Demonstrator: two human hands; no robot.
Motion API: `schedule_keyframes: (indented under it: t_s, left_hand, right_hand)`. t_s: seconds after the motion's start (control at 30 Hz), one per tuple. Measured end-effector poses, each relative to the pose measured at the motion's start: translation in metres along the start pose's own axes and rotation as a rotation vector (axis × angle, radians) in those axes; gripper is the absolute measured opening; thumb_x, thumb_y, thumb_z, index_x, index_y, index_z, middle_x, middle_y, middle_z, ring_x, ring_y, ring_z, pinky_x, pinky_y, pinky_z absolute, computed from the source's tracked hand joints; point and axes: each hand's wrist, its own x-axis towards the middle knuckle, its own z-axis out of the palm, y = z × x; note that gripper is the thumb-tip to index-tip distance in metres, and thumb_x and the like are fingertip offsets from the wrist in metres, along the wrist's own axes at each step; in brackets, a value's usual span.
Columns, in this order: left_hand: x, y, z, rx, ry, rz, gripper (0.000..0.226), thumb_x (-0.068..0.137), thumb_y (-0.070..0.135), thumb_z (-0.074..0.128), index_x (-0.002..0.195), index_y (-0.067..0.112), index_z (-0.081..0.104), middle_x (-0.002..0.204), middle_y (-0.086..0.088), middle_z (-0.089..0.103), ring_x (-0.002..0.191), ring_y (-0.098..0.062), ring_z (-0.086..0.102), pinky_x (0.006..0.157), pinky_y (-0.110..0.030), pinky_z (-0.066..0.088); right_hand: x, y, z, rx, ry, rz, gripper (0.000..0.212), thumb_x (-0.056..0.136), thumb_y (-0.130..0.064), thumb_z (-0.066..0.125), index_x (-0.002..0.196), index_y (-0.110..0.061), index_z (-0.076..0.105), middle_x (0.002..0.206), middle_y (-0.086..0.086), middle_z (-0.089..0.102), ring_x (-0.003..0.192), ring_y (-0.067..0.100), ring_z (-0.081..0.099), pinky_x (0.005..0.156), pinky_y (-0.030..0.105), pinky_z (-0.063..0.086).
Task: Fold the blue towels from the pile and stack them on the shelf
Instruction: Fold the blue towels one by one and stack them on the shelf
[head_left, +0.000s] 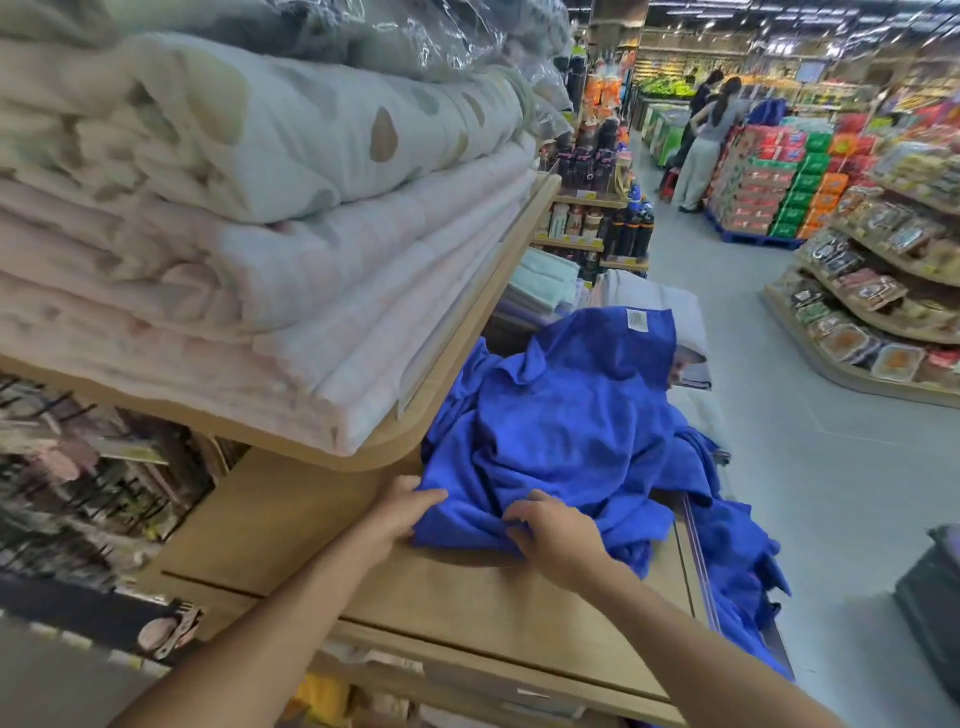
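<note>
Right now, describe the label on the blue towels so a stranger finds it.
Start at the wooden shelf under the pale quilts. A heap of blue towels lies on it. At the heap's far top edge sits a small white label, the only white on blue.

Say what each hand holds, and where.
Right hand pinches a fold at the near edge of the blue towel. Left hand touches its left corner; grip unclear.
</note>
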Motion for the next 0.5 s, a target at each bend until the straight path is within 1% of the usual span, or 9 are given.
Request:
schedule_keyframes:
  t_s: [0.07,0.13,0.17,0.2,0.23,0.3,0.4,0.43,0.5]
  left_hand:
    - [-0.025,0.006,-0.015,-0.280,-0.226,-0.019,0.015,0.092,0.015,0.069,0.107,0.016,0.069,0.107,-0.011,0.069,0.096,-0.022,0.062,0.083,-0.036,0.047]
    - [-0.050,0.003,-0.035,-0.465,-0.641,-0.034,0.034,0.096,0.016,0.067,0.129,0.007,0.064,0.133,-0.021,0.062,0.120,-0.034,0.061,0.097,-0.045,0.050]
    - [-0.060,-0.002,-0.045,-0.442,-0.853,-0.049,0.040,0.101,0.017,0.060,0.138,0.002,0.056,0.143,-0.027,0.054,0.131,-0.041,0.054,0.103,-0.049,0.050]
    - [-0.066,-0.009,-0.053,-0.359,-0.987,-0.067,0.043,0.106,0.021,0.054,0.142,0.000,0.051,0.147,-0.030,0.049,0.134,-0.045,0.051,0.104,-0.050,0.049]
    - [-0.069,-0.017,-0.055,-0.261,-1.023,-0.100,0.043,0.107,0.025,0.052,0.142,0.001,0.051,0.145,-0.029,0.050,0.131,-0.044,0.054,0.101,-0.047,0.051]
    - [-0.065,-0.028,-0.043,-0.085,-0.834,-0.151,0.030,0.104,0.024,0.057,0.127,0.007,0.067,0.131,-0.020,0.066,0.112,-0.030,0.069,0.087,-0.036,0.056]
    - [-0.049,-0.036,-0.006,0.162,-0.308,-0.034,0.017,0.101,0.013,0.056,0.101,0.014,0.073,0.100,-0.007,0.073,0.076,-0.014,0.066,0.060,-0.025,0.048]
    - [-0.044,-0.037,0.006,0.273,-0.195,0.054,0.013,0.099,0.014,0.059,0.098,0.017,0.072,0.097,-0.003,0.072,0.074,-0.013,0.064,0.058,-0.025,0.048]
    - [-0.039,-0.037,0.023,0.458,-0.098,0.247,0.013,0.092,0.017,0.066,0.092,0.029,0.068,0.095,0.009,0.071,0.081,-0.008,0.066,0.068,-0.027,0.051]
  right_hand:
    - [-0.011,0.007,-0.036,0.275,0.070,-0.035,0.012,0.095,-0.033,0.056,0.105,-0.033,0.063,0.092,-0.016,0.067,0.079,0.006,0.064,0.066,0.030,0.048]
    - [-0.033,0.022,-0.085,0.517,0.080,-0.111,0.010,0.084,-0.024,0.052,0.088,-0.030,0.060,0.065,-0.013,0.059,0.053,0.004,0.049,0.053,0.022,0.038]
    - [-0.048,0.034,-0.109,0.554,0.093,-0.163,0.012,0.077,-0.022,0.048,0.082,-0.025,0.059,0.062,-0.008,0.055,0.052,0.005,0.044,0.051,0.023,0.035]
    - [-0.063,0.046,-0.130,0.553,0.105,-0.200,0.015,0.071,-0.022,0.045,0.078,-0.022,0.058,0.062,-0.002,0.054,0.053,0.012,0.043,0.050,0.028,0.036]
    - [-0.077,0.061,-0.146,0.510,0.106,-0.203,0.018,0.068,-0.024,0.043,0.077,-0.021,0.058,0.064,0.001,0.055,0.055,0.019,0.045,0.052,0.033,0.038]
    - [-0.097,0.089,-0.158,0.287,0.032,-0.109,0.021,0.068,-0.030,0.043,0.078,-0.027,0.061,0.069,-0.004,0.059,0.060,0.014,0.051,0.058,0.034,0.045]
    - [-0.111,0.118,-0.130,-0.146,-0.268,0.123,0.019,0.082,-0.034,0.048,0.085,-0.034,0.067,0.091,-0.019,0.060,0.080,0.001,0.056,0.076,0.028,0.051]
    - [-0.114,0.123,-0.115,-0.224,-0.316,0.173,0.018,0.086,-0.032,0.051,0.090,-0.032,0.068,0.099,-0.017,0.057,0.085,0.002,0.057,0.081,0.032,0.052]
    - [-0.121,0.124,-0.087,-0.307,-0.278,0.192,0.020,0.091,-0.029,0.052,0.103,-0.031,0.067,0.113,-0.012,0.052,0.091,0.016,0.062,0.081,0.039,0.053]
